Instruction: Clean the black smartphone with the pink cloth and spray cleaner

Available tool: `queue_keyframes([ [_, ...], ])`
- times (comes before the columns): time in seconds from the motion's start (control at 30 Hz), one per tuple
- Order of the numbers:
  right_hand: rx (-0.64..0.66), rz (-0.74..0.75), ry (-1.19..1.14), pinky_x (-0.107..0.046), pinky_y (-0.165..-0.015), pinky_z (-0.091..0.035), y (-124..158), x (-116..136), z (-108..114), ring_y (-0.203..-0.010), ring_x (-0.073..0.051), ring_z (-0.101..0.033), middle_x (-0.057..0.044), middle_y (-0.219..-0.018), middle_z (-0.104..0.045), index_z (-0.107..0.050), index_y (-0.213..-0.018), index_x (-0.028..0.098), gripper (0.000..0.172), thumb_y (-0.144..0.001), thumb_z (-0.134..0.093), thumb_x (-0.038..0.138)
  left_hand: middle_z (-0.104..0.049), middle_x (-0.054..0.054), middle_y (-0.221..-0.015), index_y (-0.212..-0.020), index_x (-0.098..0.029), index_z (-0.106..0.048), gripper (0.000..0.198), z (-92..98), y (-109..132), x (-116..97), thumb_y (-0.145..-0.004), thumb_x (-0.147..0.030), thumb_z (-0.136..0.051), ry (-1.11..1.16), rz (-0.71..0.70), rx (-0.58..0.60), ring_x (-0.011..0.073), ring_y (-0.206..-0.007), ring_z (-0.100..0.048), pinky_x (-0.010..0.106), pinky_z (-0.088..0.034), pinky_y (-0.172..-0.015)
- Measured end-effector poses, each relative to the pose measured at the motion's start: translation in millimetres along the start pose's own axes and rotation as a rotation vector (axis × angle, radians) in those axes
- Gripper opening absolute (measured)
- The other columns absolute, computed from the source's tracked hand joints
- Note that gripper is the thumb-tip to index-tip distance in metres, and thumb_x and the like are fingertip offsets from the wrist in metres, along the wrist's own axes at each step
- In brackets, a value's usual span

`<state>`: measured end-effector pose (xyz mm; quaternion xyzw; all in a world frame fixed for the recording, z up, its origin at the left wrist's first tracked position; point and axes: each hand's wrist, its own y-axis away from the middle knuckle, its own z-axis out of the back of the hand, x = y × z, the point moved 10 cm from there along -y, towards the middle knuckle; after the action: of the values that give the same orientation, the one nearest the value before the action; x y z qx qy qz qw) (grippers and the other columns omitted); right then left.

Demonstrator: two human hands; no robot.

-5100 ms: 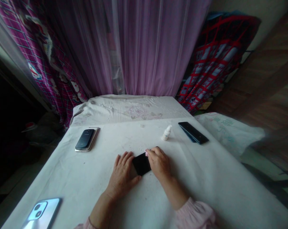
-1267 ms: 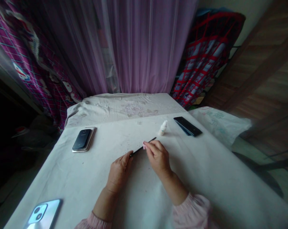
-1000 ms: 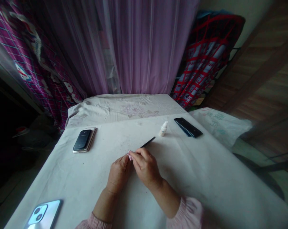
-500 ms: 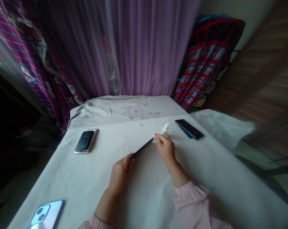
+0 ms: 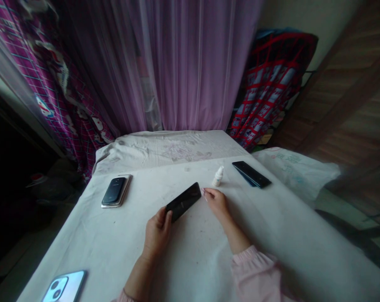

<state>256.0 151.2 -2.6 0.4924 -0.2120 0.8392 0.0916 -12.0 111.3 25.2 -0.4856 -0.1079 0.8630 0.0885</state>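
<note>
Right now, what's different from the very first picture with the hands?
The left hand has taken hold of one end of the black rectangular phone and tilted it up from the white tablecloth. The right hand, pinching a small pink scrap, has moved right, from over the phone to beside its other end. The white plastic bottle, left two-phone stack, right two-phone stack and shiny pale-blue phone stayed put.

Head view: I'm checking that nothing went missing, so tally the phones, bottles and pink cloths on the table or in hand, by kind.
Phones: 6, counting two mostly covered in the stacks
Bottle: 1
Pink cloth: 1
Total: 8
</note>
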Motion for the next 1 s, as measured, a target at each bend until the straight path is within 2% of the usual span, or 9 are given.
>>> queue_keyframes([
  [0.1,-0.094,0.004,-0.049,-0.032,-0.071,-0.054,8.9,10.6,14.2,-0.078,-0.023,-0.069,-0.01,-0.089,-0.075,-0.075,-0.094,0.017,0.039,-0.085,-0.052,0.047,-0.072,0.002,-0.076,-0.094,-0.018,-0.067,0.034,-5.1,-0.9,9.1,-0.086,-0.048,-0.053,0.247,0.123,0.039,0.0209,-0.072,-0.068,0.03,-0.053,-0.067],
  [0.2,-0.162,0.074,-0.063,-0.031,-0.076,-0.054,19.2,29.2,27.5,-0.084,-0.022,-0.068,-0.01,-0.094,-0.074,-0.075,-0.096,0.019,0.036,-0.086,-0.052,0.044,-0.071,0.003,-0.075,-0.095,-0.016,-0.068,0.044,-16.3,1.5,15.1,-0.077,-0.055,-0.062,0.448,0.257,0.12,0.0203,-0.068,-0.066,0.029,-0.053,-0.062],
  [0.3,-0.132,0.159,-0.004,-0.029,-0.075,-0.053,26.8,46.1,28.9,-0.082,-0.02,-0.068,-0.009,-0.092,-0.072,-0.075,-0.095,0.02,0.032,-0.088,-0.048,0.037,-0.069,0.003,-0.074,-0.094,-0.015,-0.068,0.05,-28.2,6.7,17.6,-0.07,-0.059,-0.068,0.542,0.369,0.219,0.0171,-0.061,-0.062,0.026,-0.049,-0.053],
  [0.43,-0.091,0.22,0.158,-0.027,-0.072,-0.051,34.1,53.4,24.9,-0.078,-0.018,-0.067,-0.008,-0.089,-0.071,-0.075,-0.096,0.021,0.031,-0.09,-0.046,0.031,-0.069,0.002,-0.074,-0.098,-0.015,-0.067,0.055,-34.6,10.6,20.9,-0.067,-0.06,-0.071,0.576,0.454,0.272,0.0168,-0.062,-0.063,0.026,-0.05,-0.054],
  [0.57,-0.083,0.245,0.359,-0.026,-0.068,-0.048,37.2,52.1,19.6,-0.075,-0.017,-0.065,-0.007,-0.091,-0.07,-0.075,-0.099,0.021,0.031,-0.093,-0.045,0.027,-0.071,0.003,-0.077,-0.102,-0.014,-0.067,0.057,-37.1,10.7,20.2,-0.067,-0.06,-0.072,0.606,0.454,0.316,0.0169,-0.065,-0.064,0.026,-0.051,-0.058],
  [0.67,-0.073,0.307,0.458,-0.025,-0.067,-0.047,39.4,61.1,12.1,-0.077,-0.017,-0.064,-0.007,-0.091,-0.069,-0.075,-0.1,0.021,0.029,-0.093,-0.047,0.024,-0.072,0.005,-0.086,-0.105,-0.015,-0.066,0.06,-41.3,11.6,16.2,-0.067,-0.06,-0.074,0.67,0.427,0.377,0.0181,-0.069,-0.066,0.03,-0.053,-0.066],
  [0.8,-0.017,0.435,0.477,-0.024,-0.068,-0.047,51.7,91.0,-9.7,-0.078,-0.017,-0.063,-0.007,-0.09,-0.068,-0.074,-0.101,0.022,0.028,-0.093,-0.048,0.017,-0.071,0.006,-0.09,-0.105,-0.014,-0.066,0.063,-44.7,12.7,17.0,-0.066,-0.062,-0.075,0.708,0.402,0.404,0.0188,-0.073,-0.065,0.031,-0.053,-0.068],
  [1.0,0.099,0.616,0.362,-0.025,-0.075,-0.049,93.1,138.8,-47.0,-0.081,-0.017,-0.061,-0.007,-0.088,-0.066,-0.071,-0.108,0.022,0.028,-0.094,-0.049,0.016,-0.068,0.005,-0.084,-0.107,-0.013,-0.066,0.059,-46.4,13.1,18.9,-0.072,-0.06,-0.073,0.733,0.34,0.404,0.0178,-0.074,-0.063,0.028,-0.05,-0.067],
])
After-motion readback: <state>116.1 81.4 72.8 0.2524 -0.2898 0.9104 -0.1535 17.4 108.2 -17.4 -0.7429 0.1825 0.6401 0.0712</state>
